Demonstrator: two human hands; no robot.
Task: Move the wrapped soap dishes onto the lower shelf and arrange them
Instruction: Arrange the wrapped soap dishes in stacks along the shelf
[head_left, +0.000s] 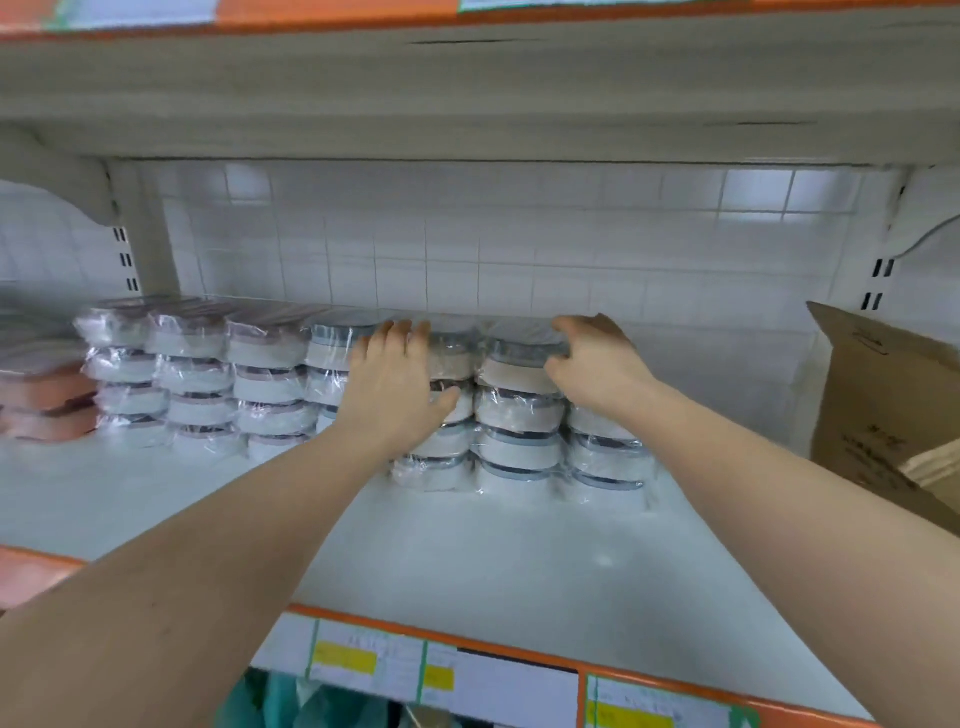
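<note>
Both forearms reach in from the bottom of the head view, over the orange shelf edge (467, 647) with its white and yellow price labels (345, 660). White shelf (467, 551) carries the goods; I see bare surface in front of them.

Wrapped soap dishes (519, 415) stand in a row of stacks along the back of this shelf, near the tiled wall (467, 244). Each is white, in clear film. Left stacks have brownish rims, right stacks have dark grey rims. Stacks touch side by side.

Left hand (395, 384) lies on the front of a middle stack, fingers straight and spread upward over the top dish, thumb out to the right against the stack's side. Pressing, not gripping, as far as I can tell.

Right hand (597, 364) is at the top of the next stack to the right, fingers curled over the top dish's right edge, thumb low on its side. Looks like a grip on that top dish.

Pink wrapped items (44, 395) sit at far left, just beside the first stack; blurred, can't tell what they are. Cardboard box (883, 395) stands at right on the shelf, apart from the stacks, flap open. Upper shelf (467, 88) overhangs everything. Green stuff (280, 701) shows below the shelf edge, unclear.
</note>
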